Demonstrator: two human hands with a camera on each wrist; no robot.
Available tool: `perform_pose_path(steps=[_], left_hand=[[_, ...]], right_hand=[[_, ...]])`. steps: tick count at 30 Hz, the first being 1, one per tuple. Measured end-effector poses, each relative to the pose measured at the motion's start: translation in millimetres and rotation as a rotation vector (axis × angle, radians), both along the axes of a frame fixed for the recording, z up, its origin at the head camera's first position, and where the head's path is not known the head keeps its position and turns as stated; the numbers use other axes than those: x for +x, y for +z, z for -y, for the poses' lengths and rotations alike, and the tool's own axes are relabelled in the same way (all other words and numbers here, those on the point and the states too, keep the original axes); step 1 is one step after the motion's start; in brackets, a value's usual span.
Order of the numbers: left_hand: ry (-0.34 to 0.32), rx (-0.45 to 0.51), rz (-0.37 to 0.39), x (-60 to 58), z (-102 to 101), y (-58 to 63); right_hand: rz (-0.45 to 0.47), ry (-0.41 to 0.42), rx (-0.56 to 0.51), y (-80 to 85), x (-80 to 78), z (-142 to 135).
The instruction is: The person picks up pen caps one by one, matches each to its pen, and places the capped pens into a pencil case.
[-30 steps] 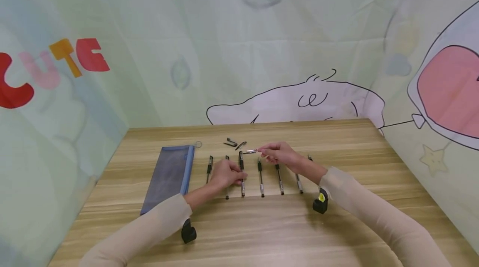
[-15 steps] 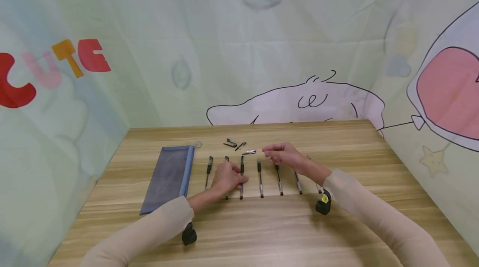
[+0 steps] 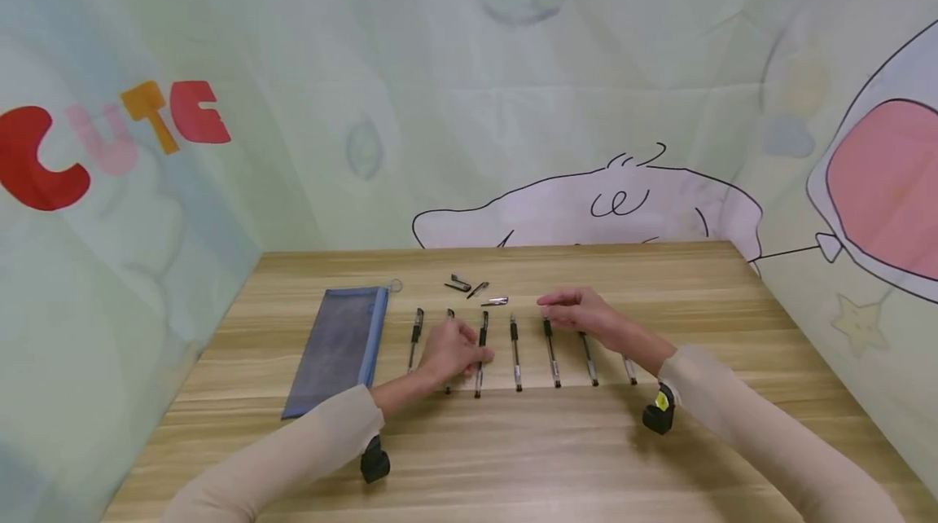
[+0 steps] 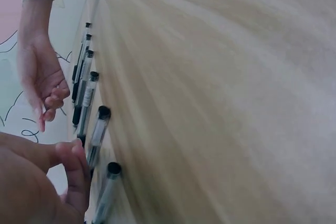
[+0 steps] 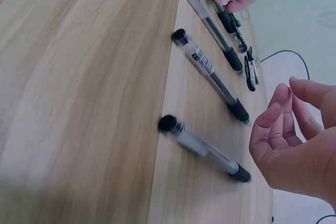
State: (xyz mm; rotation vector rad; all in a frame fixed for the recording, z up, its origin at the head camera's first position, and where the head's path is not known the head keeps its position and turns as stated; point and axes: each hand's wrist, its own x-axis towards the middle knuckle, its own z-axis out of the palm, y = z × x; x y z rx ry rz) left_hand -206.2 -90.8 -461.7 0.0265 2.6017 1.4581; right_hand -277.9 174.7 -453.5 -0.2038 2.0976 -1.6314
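clearly, from my remote seat, i count seven slim pens (image 3: 516, 353) side by side on the table (image 3: 557, 458), whose surface is smooth, streaky wood grain. the barrels are clear plastic tubes with round black end plugs and black sleeves. the left three look capped; the fourth shows a bare tip. i see the left hand (image 3: 449, 350) with its grip pinching the third pen from the left (image 5: 227, 22), thumb across the barrel. the right hand (image 3: 588, 317) hovers at the far end of the row, right of centre, fingers loosely curved, its grip holding nothing. beyond the row lie small loose caps (image 3: 495, 301), at least three; two may overlap, so i cannot settle the number. to the left lies one flat mesh pouch (image 3: 335, 344), blue-edged, with one thin ring (image 3: 396, 285) at its far right corner.
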Motion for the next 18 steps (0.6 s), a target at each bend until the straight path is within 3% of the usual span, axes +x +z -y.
perform_pose_path(steps=[4, 9, 14, 18], left_hand=[[0.013, 0.036, 0.008, -2.2, -3, 5.6], [-0.039, 0.071, -0.009, -3.7, -14, 10.8], [-0.081, 0.094, 0.007, -3.8, -26, 7.3], [-0.089, 0.045, 0.017, -6.7, -34, 1.8]], right_hand=[[-0.005, -0.003, 0.01, 0.1, 1.5, -8], [0.007, -0.006, -0.002, -0.2, 1.7, -13], [0.02, 0.002, 0.0, -1.7, 2.1, -14], [0.024, 0.006, -0.001, -2.3, 2.9, -13]])
